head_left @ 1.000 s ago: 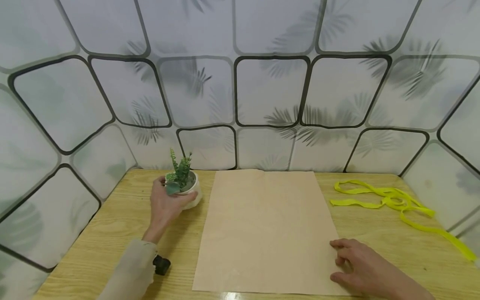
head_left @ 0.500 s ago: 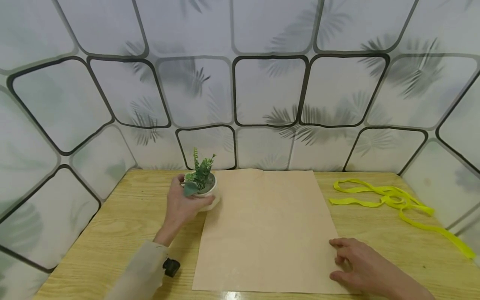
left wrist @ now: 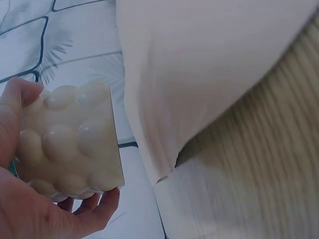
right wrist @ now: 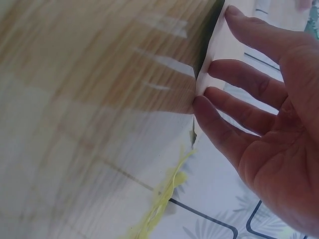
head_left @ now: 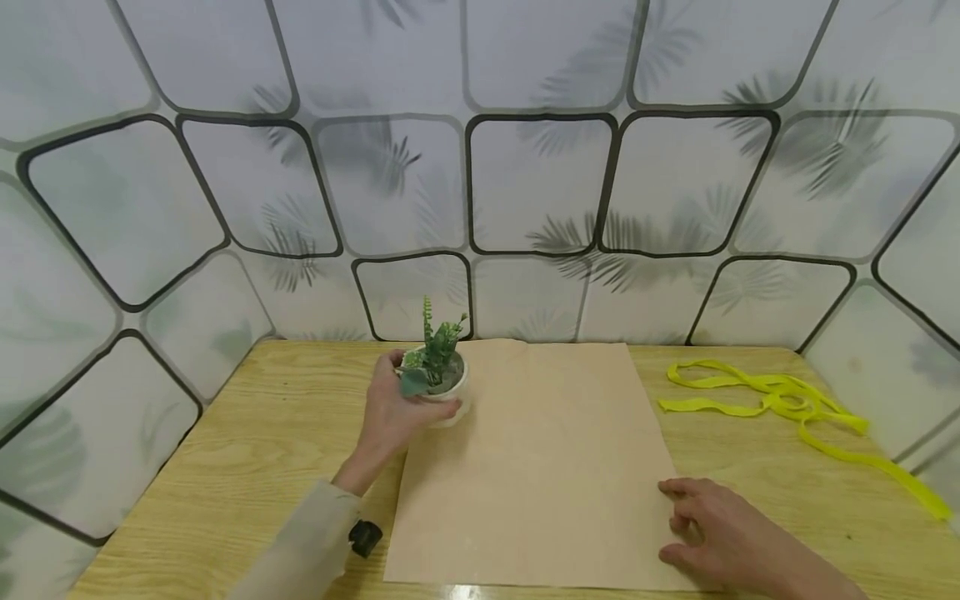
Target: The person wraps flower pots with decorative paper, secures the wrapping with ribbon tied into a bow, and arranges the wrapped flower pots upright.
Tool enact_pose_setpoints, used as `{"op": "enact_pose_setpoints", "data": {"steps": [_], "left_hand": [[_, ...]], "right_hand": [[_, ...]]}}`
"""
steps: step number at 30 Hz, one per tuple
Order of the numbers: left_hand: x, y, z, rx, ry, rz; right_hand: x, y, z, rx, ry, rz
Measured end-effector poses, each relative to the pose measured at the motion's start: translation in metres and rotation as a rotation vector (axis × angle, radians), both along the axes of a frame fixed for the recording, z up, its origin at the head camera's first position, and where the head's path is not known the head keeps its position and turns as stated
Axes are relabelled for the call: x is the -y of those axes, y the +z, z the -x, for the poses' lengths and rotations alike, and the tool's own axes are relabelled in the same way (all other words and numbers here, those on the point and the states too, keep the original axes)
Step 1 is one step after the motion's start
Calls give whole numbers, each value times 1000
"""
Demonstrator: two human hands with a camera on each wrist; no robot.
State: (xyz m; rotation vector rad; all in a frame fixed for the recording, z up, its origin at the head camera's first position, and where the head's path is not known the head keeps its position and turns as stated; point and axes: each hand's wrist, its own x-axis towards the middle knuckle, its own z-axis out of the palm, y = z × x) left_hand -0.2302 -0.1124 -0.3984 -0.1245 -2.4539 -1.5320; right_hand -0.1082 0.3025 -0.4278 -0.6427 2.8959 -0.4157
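We see the left hand [head_left: 392, 417] stretched forward, fingers curled round the potted plant [head_left: 438, 367], held above the far left of the paper [head_left: 547, 475], while the right hand [head_left: 723, 529] angles inward, loosely bent fingers touching the paper's right edge on the bench [head_left: 255, 442].

A wood-grain table [head_left: 285, 417] closed in by walls [head_left: 540, 183] in leaf-and-frame print suggests a tabletop nook; home or studio, unclear.

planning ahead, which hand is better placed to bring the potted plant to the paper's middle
Likely the left hand: it grips the potted plant; the right hand touches the right edge of the paper.
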Motion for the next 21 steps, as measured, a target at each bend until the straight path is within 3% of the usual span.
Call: {"op": "enact_pose_setpoints", "data": {"steps": [12, 21], "left_hand": [[-29, 1, 2, -55, -73, 5], [-53, -4, 0, -45, -149, -34]], "right_hand": [[3, 3, 3, -8, 20, -1], [5, 7, 1, 66, -10, 10]]}}
